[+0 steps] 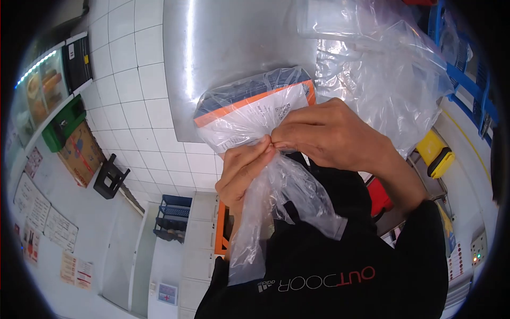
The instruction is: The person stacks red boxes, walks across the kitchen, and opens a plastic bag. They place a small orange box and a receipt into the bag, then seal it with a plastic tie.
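Note:
A box [223,126] with white, orange and dark blue faces and a printed code sits inside a clear plastic bag [248,234]. It rests at the near edge of a metal table [234,42]. The bag's neck is gathered tight on the near side of the box, and its loose ends hang down before my black shirt. My left hand [241,173] pinches the gathered neck between thumb and fingers. Meeting it there, my right hand [337,135] is closed on the same plastic. Whether the neck is knotted is hidden by my fingertips.
More clear plastic bags [372,80] lie to the right of the box, beside a blue rack [470,87]. A yellow case [435,154] is farther right. On the tiled floor [143,114] at left stand a black stool [110,178] and a cardboard box [79,154].

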Tool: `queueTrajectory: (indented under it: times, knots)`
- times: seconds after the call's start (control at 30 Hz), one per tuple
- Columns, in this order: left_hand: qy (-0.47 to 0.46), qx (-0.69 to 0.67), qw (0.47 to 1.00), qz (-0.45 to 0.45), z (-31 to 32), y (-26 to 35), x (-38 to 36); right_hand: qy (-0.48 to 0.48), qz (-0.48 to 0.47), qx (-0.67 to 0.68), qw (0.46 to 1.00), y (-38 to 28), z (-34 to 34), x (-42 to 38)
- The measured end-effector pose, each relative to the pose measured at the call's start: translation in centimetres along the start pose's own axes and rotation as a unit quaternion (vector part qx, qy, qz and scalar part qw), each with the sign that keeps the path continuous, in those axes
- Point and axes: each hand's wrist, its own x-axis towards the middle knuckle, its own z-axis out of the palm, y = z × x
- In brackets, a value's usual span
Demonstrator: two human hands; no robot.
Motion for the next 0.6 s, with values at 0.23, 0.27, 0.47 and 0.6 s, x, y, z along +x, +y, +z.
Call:
queueTrajectory:
  times: [0.23,0.27,0.47,0.6]
  knots:
    - [0.02,0.029,0.999,0.018,0.3,-0.2,-0.1,0.09,-0.035,-0.152,0.984,-0.4,2.3,0.3]
    - [0.022,0.037,0.999,0.028,0.2,-0.5,-0.1,0.122,-0.045,-0.167,0.977,-0.1,2.6,0.4]
    - [0.041,0.105,0.993,0.043,1.3,-1.4,-1.2,0.306,-0.116,-0.223,0.918,2.3,4.7,2.2]
    - [0.052,0.067,0.995,0.057,1.5,-1.4,-1.1,0.33,-0.142,-0.233,0.904,2.8,4.5,2.7]
